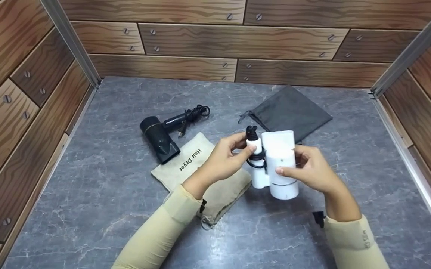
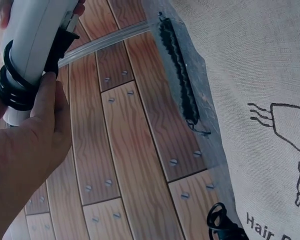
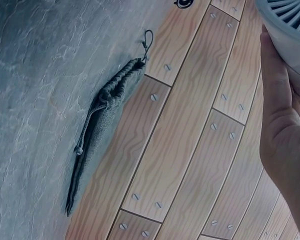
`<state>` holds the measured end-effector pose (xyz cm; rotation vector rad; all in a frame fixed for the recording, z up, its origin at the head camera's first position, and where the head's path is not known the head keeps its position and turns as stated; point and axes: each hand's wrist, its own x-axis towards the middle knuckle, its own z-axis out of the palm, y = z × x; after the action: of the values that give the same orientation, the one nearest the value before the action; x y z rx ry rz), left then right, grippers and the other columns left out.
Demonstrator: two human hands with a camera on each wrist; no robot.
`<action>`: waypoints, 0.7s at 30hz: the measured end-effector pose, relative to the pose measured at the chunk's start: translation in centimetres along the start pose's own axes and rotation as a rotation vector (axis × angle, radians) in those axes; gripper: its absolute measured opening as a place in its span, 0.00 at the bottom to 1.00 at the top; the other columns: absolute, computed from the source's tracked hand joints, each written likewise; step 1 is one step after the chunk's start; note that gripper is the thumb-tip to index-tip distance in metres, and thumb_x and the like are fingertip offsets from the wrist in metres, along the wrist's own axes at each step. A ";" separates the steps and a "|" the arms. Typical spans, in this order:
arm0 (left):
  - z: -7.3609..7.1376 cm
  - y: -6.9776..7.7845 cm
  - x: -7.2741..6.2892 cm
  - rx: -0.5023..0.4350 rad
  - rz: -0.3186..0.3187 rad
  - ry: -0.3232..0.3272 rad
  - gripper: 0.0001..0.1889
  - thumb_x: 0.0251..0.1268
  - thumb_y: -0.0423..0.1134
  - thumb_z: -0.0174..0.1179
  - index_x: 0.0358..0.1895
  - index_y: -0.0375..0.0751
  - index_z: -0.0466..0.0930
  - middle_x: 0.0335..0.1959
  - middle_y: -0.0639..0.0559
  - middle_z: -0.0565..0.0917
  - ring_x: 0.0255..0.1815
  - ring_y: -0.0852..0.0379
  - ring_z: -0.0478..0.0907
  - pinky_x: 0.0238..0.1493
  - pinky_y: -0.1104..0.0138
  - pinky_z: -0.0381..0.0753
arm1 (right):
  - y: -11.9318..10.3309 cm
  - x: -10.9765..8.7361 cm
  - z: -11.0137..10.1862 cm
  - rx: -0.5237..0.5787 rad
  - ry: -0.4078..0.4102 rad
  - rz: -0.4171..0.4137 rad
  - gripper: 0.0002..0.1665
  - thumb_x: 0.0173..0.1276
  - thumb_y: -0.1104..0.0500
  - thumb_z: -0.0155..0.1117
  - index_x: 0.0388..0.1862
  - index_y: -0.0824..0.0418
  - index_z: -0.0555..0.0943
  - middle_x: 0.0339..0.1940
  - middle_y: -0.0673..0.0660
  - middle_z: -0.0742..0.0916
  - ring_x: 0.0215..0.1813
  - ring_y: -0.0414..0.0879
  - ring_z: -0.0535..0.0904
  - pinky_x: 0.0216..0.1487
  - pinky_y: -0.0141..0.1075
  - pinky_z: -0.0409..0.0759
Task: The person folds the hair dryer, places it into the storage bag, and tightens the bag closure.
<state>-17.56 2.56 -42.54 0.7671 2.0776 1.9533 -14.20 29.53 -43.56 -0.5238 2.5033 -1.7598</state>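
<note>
Hold the white hair dryer level and unhurried above the tabletop, just this side of the grey pouch. Your left hand pinches its handle by the wound black cord; press those coils snug so none springs loose. Your right hand grips the barrel, thumb across the front, fingers behind, sharing the weight between 2 hands

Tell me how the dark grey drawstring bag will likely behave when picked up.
The dark grey drawstring bag will probably be floppy, since its fabric bunches into soft puckers at the mouth. It looks light for its size, lying thin and flat with no visible bulge. Its loose cord may dangle.
</note>
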 end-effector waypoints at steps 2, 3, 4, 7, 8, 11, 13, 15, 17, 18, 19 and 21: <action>0.0 0.0 0.0 -0.020 -0.008 0.007 0.23 0.80 0.35 0.59 0.72 0.32 0.75 0.56 0.38 0.90 0.55 0.52 0.90 0.56 0.64 0.89 | 0.0 0.1 0.0 0.003 -0.002 0.007 0.22 0.58 0.73 0.77 0.52 0.77 0.84 0.40 0.47 0.93 0.38 0.46 0.91 0.41 0.38 0.90; 0.0 0.0 0.0 -0.029 -0.008 0.012 0.23 0.80 0.35 0.59 0.72 0.32 0.75 0.57 0.37 0.89 0.55 0.52 0.90 0.56 0.64 0.89 | -0.1 0.1 0.0 0.002 -0.001 0.012 0.22 0.59 0.73 0.77 0.53 0.77 0.84 0.40 0.47 0.93 0.38 0.46 0.91 0.41 0.38 0.90; 0.0 0.0 0.0 -0.041 -0.006 0.017 0.23 0.80 0.36 0.59 0.73 0.31 0.74 0.58 0.37 0.89 0.56 0.51 0.89 0.56 0.64 0.88 | -0.1 0.1 0.0 0.000 0.001 0.017 0.23 0.59 0.73 0.77 0.53 0.77 0.84 0.40 0.47 0.93 0.38 0.46 0.91 0.41 0.38 0.90; 0.2 0.0 0.1 -0.085 -0.002 0.038 0.25 0.80 0.37 0.60 0.74 0.30 0.73 0.61 0.36 0.87 0.59 0.50 0.88 0.59 0.64 0.87 | -0.4 0.1 -0.2 0.000 0.015 0.017 0.24 0.59 0.73 0.77 0.55 0.77 0.83 0.40 0.47 0.93 0.38 0.46 0.91 0.41 0.38 0.90; 0.3 0.0 0.0 -0.091 -0.002 0.045 0.25 0.80 0.37 0.61 0.74 0.30 0.73 0.62 0.36 0.87 0.60 0.49 0.88 0.60 0.64 0.87 | -0.5 0.0 -0.3 -0.001 0.023 0.014 0.24 0.59 0.73 0.77 0.55 0.77 0.83 0.40 0.47 0.93 0.38 0.46 0.91 0.41 0.38 0.90; 0.7 0.1 -0.1 -0.096 -0.006 0.062 0.27 0.79 0.38 0.62 0.74 0.30 0.73 0.64 0.36 0.85 0.62 0.49 0.87 0.61 0.64 0.86 | -0.8 -0.2 -0.5 -0.001 0.054 -0.008 0.25 0.58 0.74 0.77 0.55 0.76 0.84 0.41 0.48 0.93 0.38 0.45 0.91 0.41 0.37 0.90; 0.8 0.1 -0.1 -0.087 -0.014 0.071 0.27 0.78 0.39 0.64 0.74 0.31 0.73 0.64 0.37 0.86 0.61 0.49 0.87 0.61 0.65 0.86 | -0.8 -0.4 -0.6 0.003 0.073 -0.022 0.24 0.58 0.75 0.76 0.55 0.76 0.84 0.42 0.48 0.93 0.38 0.44 0.91 0.41 0.36 0.90; 1.0 0.1 -0.1 -0.083 -0.016 0.079 0.27 0.77 0.40 0.65 0.73 0.31 0.74 0.63 0.37 0.86 0.60 0.50 0.88 0.60 0.65 0.87 | -0.8 -0.4 -0.7 0.009 0.082 -0.034 0.23 0.59 0.77 0.75 0.55 0.76 0.84 0.42 0.49 0.93 0.38 0.42 0.90 0.41 0.35 0.90; 1.1 0.0 -0.1 -0.082 -0.020 0.087 0.27 0.75 0.40 0.66 0.72 0.32 0.76 0.61 0.38 0.87 0.58 0.50 0.89 0.59 0.65 0.87 | -0.9 -0.4 -0.8 0.013 0.086 -0.042 0.23 0.59 0.77 0.74 0.54 0.76 0.84 0.42 0.50 0.94 0.38 0.41 0.90 0.41 0.35 0.90; 1.1 0.0 -0.2 -0.092 -0.023 0.087 0.27 0.74 0.40 0.67 0.71 0.33 0.77 0.61 0.39 0.88 0.58 0.50 0.89 0.59 0.64 0.88 | -0.9 -0.4 -0.8 0.017 0.090 -0.043 0.22 0.59 0.78 0.74 0.54 0.76 0.84 0.42 0.51 0.94 0.38 0.40 0.90 0.41 0.35 0.90; 1.2 -0.1 -0.2 -0.098 -0.027 0.087 0.27 0.73 0.40 0.69 0.71 0.33 0.77 0.61 0.39 0.88 0.58 0.51 0.89 0.58 0.64 0.88 | -0.9 -0.4 -0.9 0.019 0.097 -0.042 0.21 0.59 0.78 0.74 0.53 0.76 0.84 0.42 0.51 0.94 0.38 0.40 0.90 0.41 0.35 0.90; 1.3 -0.2 -0.4 -0.110 -0.031 0.076 0.29 0.71 0.39 0.71 0.71 0.34 0.77 0.61 0.39 0.88 0.58 0.51 0.89 0.57 0.64 0.88 | -1.0 -0.4 -1.0 0.034 0.123 -0.033 0.21 0.59 0.78 0.73 0.52 0.76 0.85 0.41 0.51 0.94 0.37 0.40 0.90 0.41 0.34 0.89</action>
<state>-16.62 3.54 -42.93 0.6445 1.9905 2.0901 -13.82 30.24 -42.40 -0.4721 2.5526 -1.8989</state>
